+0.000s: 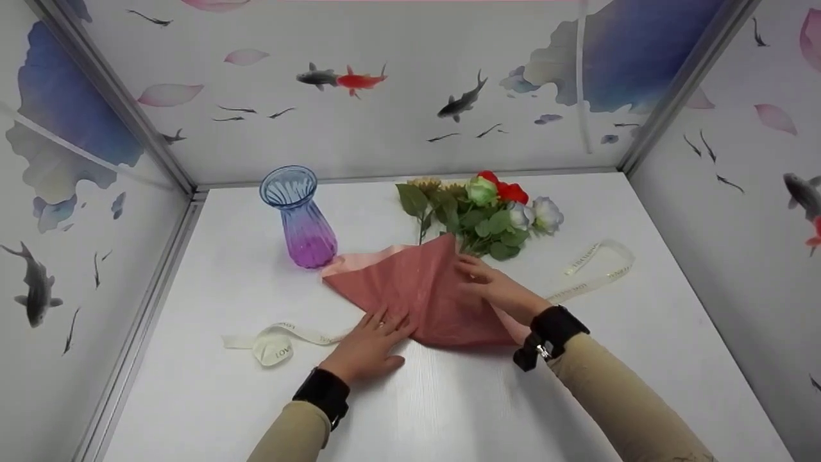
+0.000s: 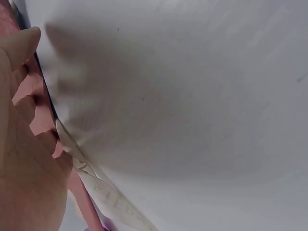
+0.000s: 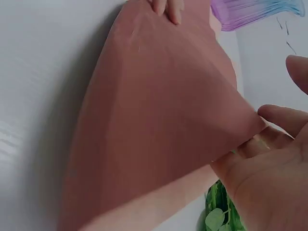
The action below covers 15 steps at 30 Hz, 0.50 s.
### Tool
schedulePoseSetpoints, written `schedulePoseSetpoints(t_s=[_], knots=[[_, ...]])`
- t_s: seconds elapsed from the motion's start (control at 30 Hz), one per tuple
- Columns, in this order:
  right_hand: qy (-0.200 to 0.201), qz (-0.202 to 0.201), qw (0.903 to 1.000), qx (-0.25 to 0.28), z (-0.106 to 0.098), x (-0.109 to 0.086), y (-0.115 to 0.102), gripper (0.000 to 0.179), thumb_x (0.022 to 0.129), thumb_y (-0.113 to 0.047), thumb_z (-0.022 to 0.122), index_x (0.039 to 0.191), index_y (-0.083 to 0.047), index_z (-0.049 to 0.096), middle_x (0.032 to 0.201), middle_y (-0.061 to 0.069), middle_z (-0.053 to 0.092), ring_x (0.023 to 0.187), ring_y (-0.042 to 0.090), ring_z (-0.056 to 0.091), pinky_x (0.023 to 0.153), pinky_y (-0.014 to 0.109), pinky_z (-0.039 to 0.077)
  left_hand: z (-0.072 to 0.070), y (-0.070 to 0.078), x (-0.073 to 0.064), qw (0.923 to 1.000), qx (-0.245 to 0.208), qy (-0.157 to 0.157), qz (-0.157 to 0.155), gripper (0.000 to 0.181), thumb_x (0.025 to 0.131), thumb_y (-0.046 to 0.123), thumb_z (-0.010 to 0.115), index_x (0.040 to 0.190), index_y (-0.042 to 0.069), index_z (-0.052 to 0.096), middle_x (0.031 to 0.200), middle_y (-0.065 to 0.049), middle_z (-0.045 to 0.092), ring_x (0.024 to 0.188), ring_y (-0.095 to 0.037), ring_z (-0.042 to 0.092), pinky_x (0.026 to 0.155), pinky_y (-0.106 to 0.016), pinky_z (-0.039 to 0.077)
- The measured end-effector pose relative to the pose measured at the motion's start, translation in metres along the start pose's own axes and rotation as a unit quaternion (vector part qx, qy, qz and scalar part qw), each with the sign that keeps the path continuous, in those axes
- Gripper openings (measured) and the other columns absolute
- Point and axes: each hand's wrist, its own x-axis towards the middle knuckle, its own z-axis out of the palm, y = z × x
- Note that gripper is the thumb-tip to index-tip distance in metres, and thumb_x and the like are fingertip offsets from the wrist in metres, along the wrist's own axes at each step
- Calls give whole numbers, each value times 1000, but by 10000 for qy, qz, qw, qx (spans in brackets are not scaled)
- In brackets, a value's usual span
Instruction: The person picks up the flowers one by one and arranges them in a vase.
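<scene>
A sheet of dusty-pink wrapping paper, paler inside, lies folded in the middle of the white table. My left hand rests on its near edge, fingers stretched out over the paper. At the paper's right part is my right hand. In the right wrist view, the index finger touches a raised paper corner; the other fingers lie partly hidden beneath it, and the thumb stands apart. By the left hand runs a cream printed ribbon, one end passing under the paper.
A blue-to-purple glass vase stands at the paper's left corner. Behind the paper lie artificial flowers in red, green, yellow and pale blue. More printed ribbon curls at the right. Patterned panels enclose the table.
</scene>
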Motion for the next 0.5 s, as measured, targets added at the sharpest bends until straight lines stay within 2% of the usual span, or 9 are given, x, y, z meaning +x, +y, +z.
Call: schedulePoseSetpoints(t_s=[0.07, 0.17, 0.3, 0.4, 0.5], knots=[[-26, -101, 9999, 51, 1, 1, -1, 67, 104, -27, 59, 162, -15, 29, 172, 2, 9, 158, 30, 7, 125, 55, 14, 0, 0, 0, 10000, -11, -15, 0, 67, 101, 43, 57, 161, 22, 34, 169, -6, 23, 155, -40, 17, 125, -56, 16], [31, -171, 9995, 282, 2, 1, -2, 67, 104, -24, 60, 162, -13, 29, 171, 6, 13, 157, 34, 11, 125, 54, 16, 2, 0, 0, 10000, -15, -28, -4, 68, 101, 44, 57, 161, 22, 33, 170, -5, 22, 155, -40, 16, 125, -56, 16], [118, 34, 9975, 693, 3, -1, -4, 65, 104, -26, 60, 161, -11, 31, 169, 9, 23, 156, 34, 12, 124, 54, 20, 2, 0, 0, 10000, -30, 21, -5, 69, 101, 44, 58, 161, 22, 32, 170, -5, 21, 156, -40, 15, 125, -57, 15], [7, 128, 9979, 630, 6, -2, -6, 63, 105, -29, 58, 161, -13, 33, 170, 5, 20, 158, 30, 6, 124, 55, 18, 2, 0, -1, 10000, -31, 40, 4, 70, 101, 44, 57, 162, 21, 31, 170, -5, 20, 156, -41, 13, 125, -57, 14], [-169, -152, 9996, 166, 12, -1, -7, 61, 106, -28, 55, 161, -15, 32, 171, 1, 14, 158, 27, 0, 125, 54, 16, 2, 1, -2, 10000, 15, 64, 42, 70, 101, 43, 58, 161, 20, 32, 171, -6, 18, 156, -41, 12, 125, -57, 14]])
